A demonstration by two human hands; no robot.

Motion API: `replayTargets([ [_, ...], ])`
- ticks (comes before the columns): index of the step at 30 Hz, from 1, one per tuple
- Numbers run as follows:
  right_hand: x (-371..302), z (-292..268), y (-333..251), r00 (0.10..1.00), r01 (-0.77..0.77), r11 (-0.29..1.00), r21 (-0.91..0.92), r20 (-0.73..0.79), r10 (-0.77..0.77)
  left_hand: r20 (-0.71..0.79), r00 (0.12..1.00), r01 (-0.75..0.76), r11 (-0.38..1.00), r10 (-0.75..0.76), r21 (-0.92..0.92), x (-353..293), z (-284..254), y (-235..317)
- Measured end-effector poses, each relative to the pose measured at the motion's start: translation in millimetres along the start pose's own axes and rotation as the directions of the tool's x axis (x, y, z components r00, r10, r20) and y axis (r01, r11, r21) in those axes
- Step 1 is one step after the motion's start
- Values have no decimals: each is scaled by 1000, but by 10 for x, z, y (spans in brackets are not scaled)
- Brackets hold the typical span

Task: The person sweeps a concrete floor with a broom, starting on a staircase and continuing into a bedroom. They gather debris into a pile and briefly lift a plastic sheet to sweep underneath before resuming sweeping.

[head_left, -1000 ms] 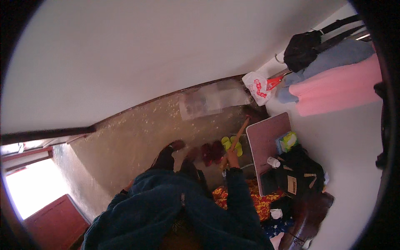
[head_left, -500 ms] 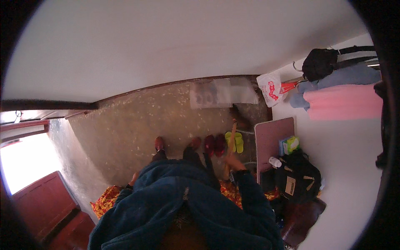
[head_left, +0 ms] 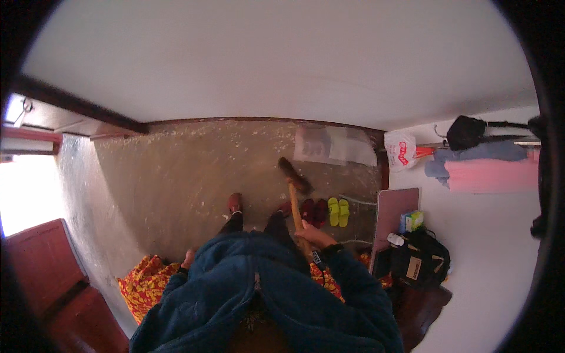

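The broom (head_left: 296, 206) has a tan stick and a dark brown brush. Just right of the broom, the shoes (head_left: 321, 213) are dark red and the slippers (head_left: 333, 212) are bright yellow-green. Far right of the broom, the bag (head_left: 424, 248) is black with a tan patch, and the hanging cloth (head_left: 491, 176) is pink. Left of the broom, the bedspread (head_left: 147, 282) is red with yellow leafy shapes.

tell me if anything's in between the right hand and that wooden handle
Nothing visible: the right hand is closed around the wooden handle directly. The dark red footwear and yellow-green slippers sit to the handle's right, not in between.
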State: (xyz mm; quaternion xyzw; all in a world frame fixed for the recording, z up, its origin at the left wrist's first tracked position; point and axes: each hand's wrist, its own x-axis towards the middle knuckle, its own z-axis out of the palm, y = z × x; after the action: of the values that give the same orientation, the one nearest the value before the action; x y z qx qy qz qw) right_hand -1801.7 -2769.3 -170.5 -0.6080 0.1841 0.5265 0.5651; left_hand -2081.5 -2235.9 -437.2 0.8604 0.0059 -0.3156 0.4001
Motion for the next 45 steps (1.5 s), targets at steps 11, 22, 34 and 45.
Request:
replayTargets([
  [11, 110, 667, -846, 999, -34, 986, 163, 40, 28, -10, 954, 294, 944, -299, -152, -279, -428, 64],
  [22, 1484, 960, -1989, 958, 257, 918, 302, 44, -283, -170, 735, 311, 550, -656, -775, -949, -25, 956],
  [34, 2188, 2666, -2080, 913, 45, 994, -98, 408, -1, -118, 559, 254, 305, -821, -918, -1293, 482, 1474],
  [45, 1041, 2282, -2523, 855, 7, 1000, 21, 518, -17, -266, 950, 239, 924, -161, 297, -512, -1519, 1618],
])
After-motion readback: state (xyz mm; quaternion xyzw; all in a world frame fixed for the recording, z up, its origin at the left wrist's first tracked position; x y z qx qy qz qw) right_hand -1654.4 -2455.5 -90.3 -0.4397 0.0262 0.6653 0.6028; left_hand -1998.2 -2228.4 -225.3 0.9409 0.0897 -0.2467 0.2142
